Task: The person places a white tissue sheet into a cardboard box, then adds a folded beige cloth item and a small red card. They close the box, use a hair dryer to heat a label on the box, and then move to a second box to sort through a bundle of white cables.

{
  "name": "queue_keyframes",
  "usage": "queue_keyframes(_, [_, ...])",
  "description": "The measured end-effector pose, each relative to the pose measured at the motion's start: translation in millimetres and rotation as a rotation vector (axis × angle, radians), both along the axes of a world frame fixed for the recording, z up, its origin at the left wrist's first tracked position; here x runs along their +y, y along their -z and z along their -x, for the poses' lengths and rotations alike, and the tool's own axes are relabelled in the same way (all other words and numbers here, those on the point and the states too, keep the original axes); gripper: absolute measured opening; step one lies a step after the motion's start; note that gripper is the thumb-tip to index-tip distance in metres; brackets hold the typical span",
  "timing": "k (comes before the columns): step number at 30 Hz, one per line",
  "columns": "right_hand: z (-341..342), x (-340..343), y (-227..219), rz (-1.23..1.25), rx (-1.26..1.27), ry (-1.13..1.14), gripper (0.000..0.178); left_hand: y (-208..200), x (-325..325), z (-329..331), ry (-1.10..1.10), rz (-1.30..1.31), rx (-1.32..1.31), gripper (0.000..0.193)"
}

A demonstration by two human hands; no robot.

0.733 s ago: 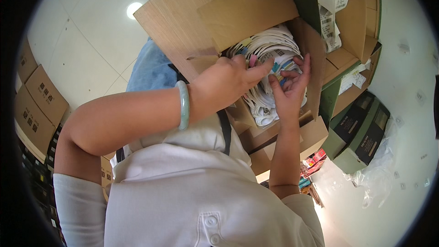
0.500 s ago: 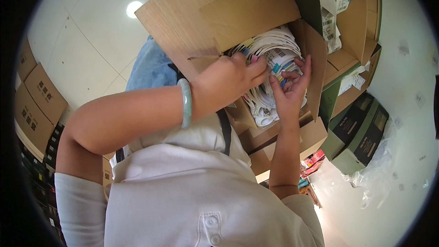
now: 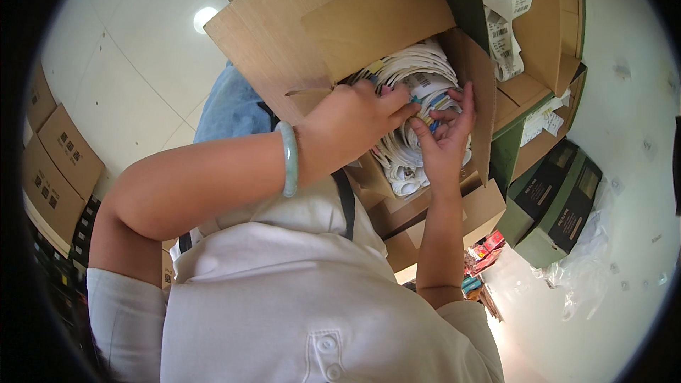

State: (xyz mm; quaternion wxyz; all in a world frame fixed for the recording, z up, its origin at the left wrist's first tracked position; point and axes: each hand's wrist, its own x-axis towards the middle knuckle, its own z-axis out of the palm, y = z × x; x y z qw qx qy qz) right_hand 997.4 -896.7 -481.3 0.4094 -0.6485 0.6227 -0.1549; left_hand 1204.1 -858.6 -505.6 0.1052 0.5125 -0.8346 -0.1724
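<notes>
My left hand [image 3: 355, 117], with a pale green bangle [image 3: 289, 158] at its wrist, reaches into an open cardboard box [image 3: 484, 92]. Its fingers are bent and pinched at the edge of folded white printed label strips [image 3: 425, 85]. Facing it, my right hand [image 3: 448, 131] curls its fingers around coloured edges of the same strips, thumb toward the left fingertips. More label strips [image 3: 418, 57] fill the box in curved, packed layers, with looser rolled ends [image 3: 408, 179] near my body. The left palm and fingers hide some of the strips.
A wood-grain board [image 3: 262, 28] lies left of the box, under its raised flap [image 3: 379, 21]. Another carton with label rolls [image 3: 507, 0] stands at upper right. Green and black boxes [image 3: 557, 202] and clear plastic [image 3: 585, 262] lie right; stacked cartons [image 3: 60, 149] stand far left.
Both hands stay at the label strips with small finger shifts; the left fingertips sit closer to the right thumb. The view has shifted slightly, moving the box a little left.
</notes>
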Motion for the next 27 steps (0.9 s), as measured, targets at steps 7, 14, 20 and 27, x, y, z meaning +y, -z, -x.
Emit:
queue_keyframes(7, [-0.6,2.3,2.3,0.010,-0.032,0.014,0.104,-3.6,-0.5,-5.5,0.111,-0.002,-0.060,0.044])
queue_keyframes(14, [3.6,2.6,4.1,-0.014,-0.081,0.021,0.100,0.1,-2.3,-5.7,0.112,-0.032,-0.040,0.054])
queue_keyframes(20, [7.3,2.3,5.2,-0.043,-0.179,0.035,0.095,0.5,-1.6,0.7,0.068,-0.047,-0.037,0.069])
queue_keyframes(27, [8.4,0.8,3.0,-0.065,-0.158,0.013,0.096,-0.3,-4.0,0.7,0.084,-0.086,-0.008,0.056])
